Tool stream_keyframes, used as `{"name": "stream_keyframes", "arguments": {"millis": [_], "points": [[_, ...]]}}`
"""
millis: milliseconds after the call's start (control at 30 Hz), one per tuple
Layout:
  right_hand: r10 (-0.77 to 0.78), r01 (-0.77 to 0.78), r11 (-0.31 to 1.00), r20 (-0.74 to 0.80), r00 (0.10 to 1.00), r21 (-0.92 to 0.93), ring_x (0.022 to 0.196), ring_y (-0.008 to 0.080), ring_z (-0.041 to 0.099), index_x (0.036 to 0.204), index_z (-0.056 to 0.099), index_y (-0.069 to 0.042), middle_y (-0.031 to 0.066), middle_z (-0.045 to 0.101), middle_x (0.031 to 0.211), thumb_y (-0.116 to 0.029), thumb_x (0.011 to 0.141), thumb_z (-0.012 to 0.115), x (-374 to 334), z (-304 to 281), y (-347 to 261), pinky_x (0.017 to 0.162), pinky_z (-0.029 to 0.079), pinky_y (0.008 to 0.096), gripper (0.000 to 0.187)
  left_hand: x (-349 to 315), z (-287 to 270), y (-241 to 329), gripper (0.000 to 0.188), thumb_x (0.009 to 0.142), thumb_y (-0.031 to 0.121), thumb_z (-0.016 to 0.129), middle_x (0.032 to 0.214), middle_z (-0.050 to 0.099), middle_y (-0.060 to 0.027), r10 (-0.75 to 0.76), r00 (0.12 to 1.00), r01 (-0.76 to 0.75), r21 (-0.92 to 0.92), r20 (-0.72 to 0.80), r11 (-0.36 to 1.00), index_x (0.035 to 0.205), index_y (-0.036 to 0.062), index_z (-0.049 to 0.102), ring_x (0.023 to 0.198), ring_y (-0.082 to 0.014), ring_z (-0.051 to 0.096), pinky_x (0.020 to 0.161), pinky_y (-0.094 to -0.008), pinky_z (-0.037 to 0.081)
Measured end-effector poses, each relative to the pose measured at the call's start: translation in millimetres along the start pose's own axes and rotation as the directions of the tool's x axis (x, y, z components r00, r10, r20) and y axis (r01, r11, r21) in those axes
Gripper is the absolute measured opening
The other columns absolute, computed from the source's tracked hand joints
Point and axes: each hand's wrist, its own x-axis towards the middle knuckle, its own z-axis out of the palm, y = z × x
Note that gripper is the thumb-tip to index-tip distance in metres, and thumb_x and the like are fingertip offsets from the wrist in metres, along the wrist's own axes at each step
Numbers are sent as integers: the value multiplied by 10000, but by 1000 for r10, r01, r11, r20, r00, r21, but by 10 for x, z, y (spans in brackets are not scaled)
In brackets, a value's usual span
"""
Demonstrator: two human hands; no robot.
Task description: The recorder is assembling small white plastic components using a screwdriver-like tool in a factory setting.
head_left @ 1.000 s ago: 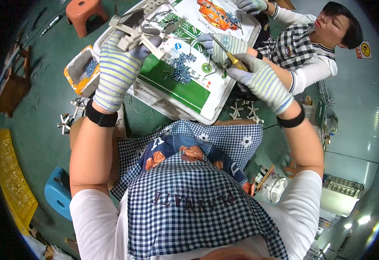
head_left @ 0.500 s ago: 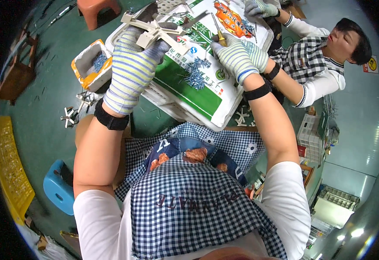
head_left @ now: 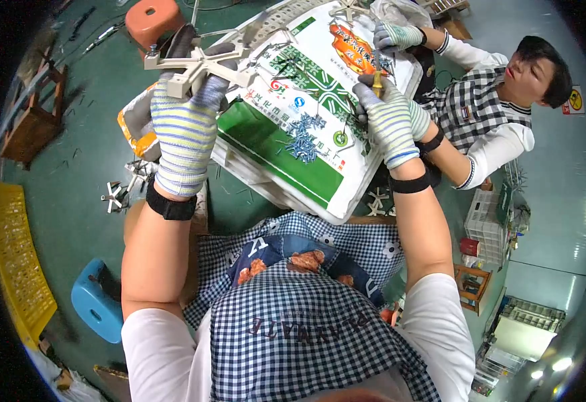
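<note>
"Two hands at work, both in pale striped knit gloves. Left hand?"

"Grip clamped on a cream, star-shaped, plastic-looking base. Base sits at the desk's left edge; contact with desk, cannot tell."

"Right hand?"

"Grip wrapped around the yellow handle of a slim metal screwdriver, by the desk's right edge. Shaft points toward the far edge."

"Desk top?"

"White-and-green printed sheet over it. Loose heap of small blue-silver metal screws inward from the near edge, between the hands. Co-worker's gloved hand above the far right part."

"Off the desk?"

"Orange-and-white open box beside the left edge, partly hidden by the left glove. Cream star-shaped pieces below, just past the near right corner."
</note>
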Motion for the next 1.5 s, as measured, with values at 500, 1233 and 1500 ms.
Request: {"name": "stream_keyframes", "arguments": {"millis": [500, 1233, 1500], "points": [[-264, 226, 743, 34, 964, -630, 946, 284, 711, 1117, 704, -44, 176, 738, 993, -236, 872, 667, 663, 447, 84, 867, 535, 366, 313, 27, -53, 5, 186, 952, 158, 656, 851, 710, -72, 225, 968, -234, -75, -114, 969, 1110, 83, 718, 699, -206, 661, 637, -335, 523], [-221, 297, 174, 257, 941, -939, 981, 389, 677, 1195, 674, -119, 228, 708, 1003, -327, 908, 630, 1136, 720, 223, 887, 530, 467, 357, 62, -31, -36, 552, 887, 224, 769, 1111, 713, -145, 117, 989, -122, -65, -86, 990, 1333, -9, 541, 939, -230, 699, 803, -321, 551], [-232, 266, 232, 212, 949, -936, 978, 388, 679, 1213, 671, -126, 234, 705, 1021, -295, 894, 644, 1174, 724, 298, 879, 532, 459, 362, 137, 40, -60, 556, 914, 234, 736, 1083, 702, -115, 110, 993, -115, -341, -32, 933, 1345, -48, 526, 906, -168, 659, 825, -304, 531]]}}
